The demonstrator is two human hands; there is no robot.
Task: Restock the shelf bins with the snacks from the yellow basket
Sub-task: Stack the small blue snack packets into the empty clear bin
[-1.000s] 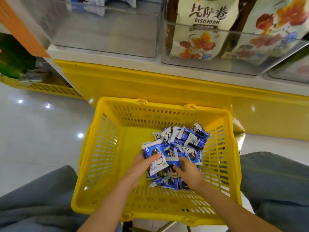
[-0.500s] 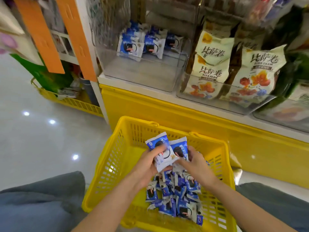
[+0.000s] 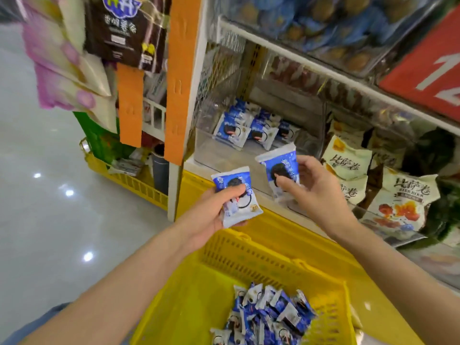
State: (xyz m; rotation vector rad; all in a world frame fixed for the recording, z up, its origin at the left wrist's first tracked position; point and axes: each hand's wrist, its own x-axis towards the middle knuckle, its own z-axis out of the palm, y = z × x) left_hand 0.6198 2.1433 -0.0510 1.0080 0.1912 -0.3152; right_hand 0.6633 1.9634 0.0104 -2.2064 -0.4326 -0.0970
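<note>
Left hand (image 3: 219,210) raised at the front edge of the shelf, forearm reaching up from lower left, fingers curled under and thumb pressed on top of one blue-and-white cookie packet (image 3: 236,197), held roughly flat and face up. Right hand (image 3: 313,192) higher and further right, forearm coming in from lower right, pinching a second cookie packet (image 3: 278,168) between thumb and fingers, packet upright and tilted, just in front of the clear shelf bin (image 3: 224,158). That bin already holds a small group of the same packets (image 3: 251,130) toward its back. Bin to the right holds cream-coloured snack bags (image 3: 348,163). Below the hands, the yellow basket (image 3: 249,250) with the remaining loose packets (image 3: 268,317) heaped in its near right corner. Versus 0.5 s ago: both hands have lifted clear of the basket, moved apart, and each now carries its own packet; before, the two packets were held together just above the heap.
</note>
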